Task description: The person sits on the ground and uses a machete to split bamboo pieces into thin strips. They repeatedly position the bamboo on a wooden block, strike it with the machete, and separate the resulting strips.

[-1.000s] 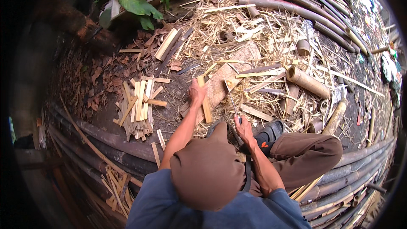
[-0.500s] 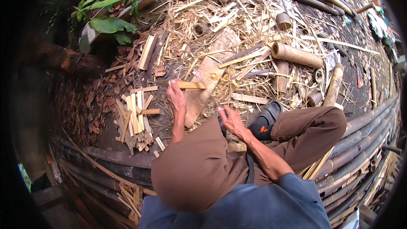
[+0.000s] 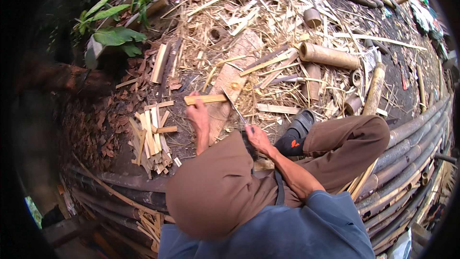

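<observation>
My left hand (image 3: 198,114) is closed round the left end of a short, flat bamboo strip (image 3: 205,99). The strip lies across a long wooden board (image 3: 223,115) on the ground. My right hand (image 3: 259,139) grips a knife (image 3: 235,105), its thin blade slanting up and left to the strip's right end. Whether the edge touches or cuts into the bamboo is too fine to tell. Left of my left hand is a pile of short bamboo strips (image 3: 152,136), some laid crosswise.
Bamboo shavings (image 3: 282,14) cover the ground beyond the board. A cut bamboo tube (image 3: 330,56) lies at right among other pieces. My sandalled foot (image 3: 299,127) is close to my right hand. Long bamboo poles (image 3: 412,139) run along the right side; leafy plants (image 3: 115,36) grow at far left.
The knife blade, hardly visible before, now shows clearly against the strip's right end. My left hand and the strip have shifted slightly, and the whole view has moved a little.
</observation>
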Action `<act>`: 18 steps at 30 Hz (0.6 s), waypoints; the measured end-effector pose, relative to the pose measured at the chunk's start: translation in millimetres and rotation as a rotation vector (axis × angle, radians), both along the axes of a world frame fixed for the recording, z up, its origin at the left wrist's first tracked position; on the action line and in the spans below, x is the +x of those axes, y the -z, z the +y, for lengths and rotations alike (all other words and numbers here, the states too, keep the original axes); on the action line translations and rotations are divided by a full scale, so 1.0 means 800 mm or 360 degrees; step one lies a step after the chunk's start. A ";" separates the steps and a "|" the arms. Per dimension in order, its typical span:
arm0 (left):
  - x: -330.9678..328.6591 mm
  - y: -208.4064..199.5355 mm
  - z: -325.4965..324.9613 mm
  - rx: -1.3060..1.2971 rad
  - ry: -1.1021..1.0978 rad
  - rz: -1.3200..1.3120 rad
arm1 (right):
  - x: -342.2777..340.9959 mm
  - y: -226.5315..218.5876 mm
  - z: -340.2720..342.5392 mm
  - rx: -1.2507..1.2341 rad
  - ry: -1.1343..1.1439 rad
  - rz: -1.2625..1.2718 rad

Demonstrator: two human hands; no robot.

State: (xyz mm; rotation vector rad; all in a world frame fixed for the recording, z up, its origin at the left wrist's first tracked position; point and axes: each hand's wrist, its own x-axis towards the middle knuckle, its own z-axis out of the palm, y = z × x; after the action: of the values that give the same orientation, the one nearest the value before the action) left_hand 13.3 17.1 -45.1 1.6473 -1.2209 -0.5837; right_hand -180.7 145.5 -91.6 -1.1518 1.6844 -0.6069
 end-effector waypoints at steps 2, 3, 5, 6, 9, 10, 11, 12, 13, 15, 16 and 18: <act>-0.010 0.019 -0.005 -0.0334 0.0079 0.0123 | -0.014 -0.001 -0.009 0.0107 -0.0005 -0.0110; -0.016 0.013 -0.008 -0.0224 0.0161 0.0227 | -0.021 -0.011 -0.015 0.0133 -0.0020 -0.0026; -0.029 -0.007 -0.009 0.0011 0.0321 0.0462 | -0.030 -0.047 -0.025 -0.0015 -0.0044 -0.0007; -0.032 -0.019 -0.002 0.0052 0.0363 0.0342 | -0.032 -0.102 -0.032 -0.0029 -0.0097 -0.0038; -0.033 -0.038 0.002 0.0029 0.0509 -0.0022 | -0.025 -0.166 -0.050 -0.0330 -0.0066 -0.0241; -0.042 -0.036 -0.001 -0.0018 0.0568 -0.0043 | -0.030 -0.180 -0.055 -0.0401 -0.0061 -0.0212; -0.051 -0.035 -0.003 -0.0065 0.0626 -0.0065 | -0.033 -0.193 -0.061 -0.0470 -0.0058 -0.0184; -0.054 -0.046 -0.003 -0.0114 0.0671 -0.0116 | -0.034 -0.202 -0.066 -0.0546 -0.0065 -0.0186; -0.060 -0.060 0.001 -0.0076 0.0664 -0.0071 | -0.038 -0.203 -0.067 -0.0476 -0.0115 -0.0264; -0.068 -0.077 0.006 0.0156 0.0764 0.0093 | -0.037 -0.205 -0.068 -0.0465 -0.0102 -0.0375; -0.071 -0.080 0.007 0.0271 0.0808 0.0175 | -0.035 -0.207 -0.068 -0.0459 -0.0099 -0.0434; -0.071 -0.068 0.006 0.0191 0.0887 0.0170 | -0.030 -0.217 -0.069 -0.0442 -0.0087 -0.0536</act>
State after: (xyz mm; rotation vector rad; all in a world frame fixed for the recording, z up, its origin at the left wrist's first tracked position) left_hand -43.1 22.2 9.6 1.3414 -1.5966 -1.0904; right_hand -205.0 90.4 82.2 -1.2070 1.3060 -0.9654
